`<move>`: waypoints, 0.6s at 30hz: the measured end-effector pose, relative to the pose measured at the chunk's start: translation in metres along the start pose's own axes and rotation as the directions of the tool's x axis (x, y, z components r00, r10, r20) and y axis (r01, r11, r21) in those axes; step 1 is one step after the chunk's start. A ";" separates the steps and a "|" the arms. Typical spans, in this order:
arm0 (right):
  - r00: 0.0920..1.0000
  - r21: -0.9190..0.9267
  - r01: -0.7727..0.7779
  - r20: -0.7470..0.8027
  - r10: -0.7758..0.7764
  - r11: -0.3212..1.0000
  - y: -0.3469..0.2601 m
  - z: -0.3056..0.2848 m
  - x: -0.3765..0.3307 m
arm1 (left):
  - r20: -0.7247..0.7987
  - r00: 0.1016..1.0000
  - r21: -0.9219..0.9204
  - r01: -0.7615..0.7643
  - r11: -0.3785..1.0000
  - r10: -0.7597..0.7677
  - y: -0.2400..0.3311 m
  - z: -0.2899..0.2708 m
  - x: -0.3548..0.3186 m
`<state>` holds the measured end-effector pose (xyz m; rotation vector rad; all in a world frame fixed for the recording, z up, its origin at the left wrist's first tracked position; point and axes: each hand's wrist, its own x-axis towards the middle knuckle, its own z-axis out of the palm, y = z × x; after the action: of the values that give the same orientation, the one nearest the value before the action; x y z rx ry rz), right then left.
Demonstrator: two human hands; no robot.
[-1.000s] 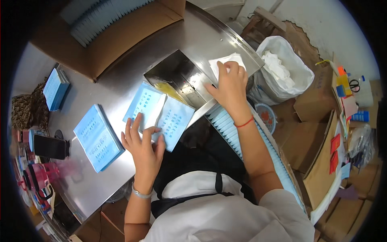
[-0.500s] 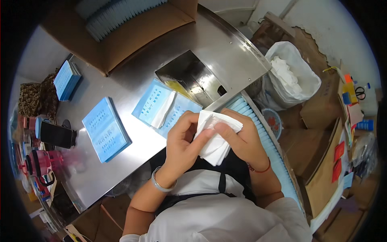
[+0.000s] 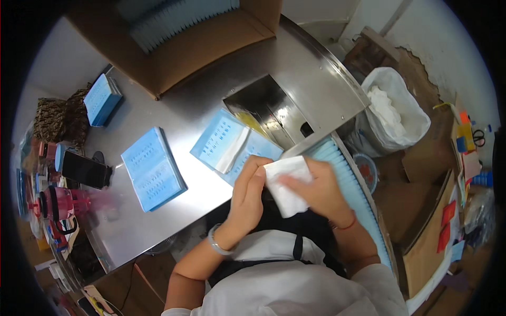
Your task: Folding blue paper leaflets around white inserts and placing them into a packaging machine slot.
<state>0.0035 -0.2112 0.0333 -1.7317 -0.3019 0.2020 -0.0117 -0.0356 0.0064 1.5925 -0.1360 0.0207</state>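
Both hands hold one white folded sheet [image 3: 284, 184] over the near edge of the steel table [image 3: 211, 105], close to the body. Left hand [image 3: 247, 197] grips the sheet's 9 o'clock edge, fingers curled narrow against it. Right hand [image 3: 316, 189] lies over its 3 o'clock side, fingers pinching the paper. At 10 o'clock from the hands, an open blue booklet [image 3: 224, 139] lies flat; further toward 9 o'clock lies a blue stack [image 3: 153, 168]. White-lined bin [image 3: 395, 113] stands at 2 o'clock
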 end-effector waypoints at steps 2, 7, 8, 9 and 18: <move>0.975 -0.357 0.085 -0.165 -0.152 0.930 -0.001 -0.029 0.018 | -0.023 0.999 0.117 -0.024 0.993 0.027 0.009 -0.025 0.019; 0.730 -0.942 0.243 0.019 -0.683 0.233 0.024 -0.088 0.066 | -0.257 0.945 0.257 -0.133 0.957 0.201 0.027 -0.095 0.098; 0.815 -0.915 0.296 0.092 -0.572 0.274 0.042 -0.089 0.064 | -0.278 0.933 0.293 -0.146 0.945 0.231 0.020 -0.108 0.118; 0.877 -0.885 0.339 0.173 -0.448 0.320 0.051 -0.088 0.064 | -0.297 0.919 0.332 -0.155 0.930 0.259 0.011 -0.120 0.136; 0.804 -0.843 0.296 -0.033 -0.594 0.448 0.021 -0.082 0.106 | 0.170 0.984 0.622 -0.148 0.769 0.052 0.021 -0.116 0.118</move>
<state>0.1311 -0.2587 0.0310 -2.4698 -0.6817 -0.7677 0.1116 0.0707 0.0419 2.2700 -0.3578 0.0392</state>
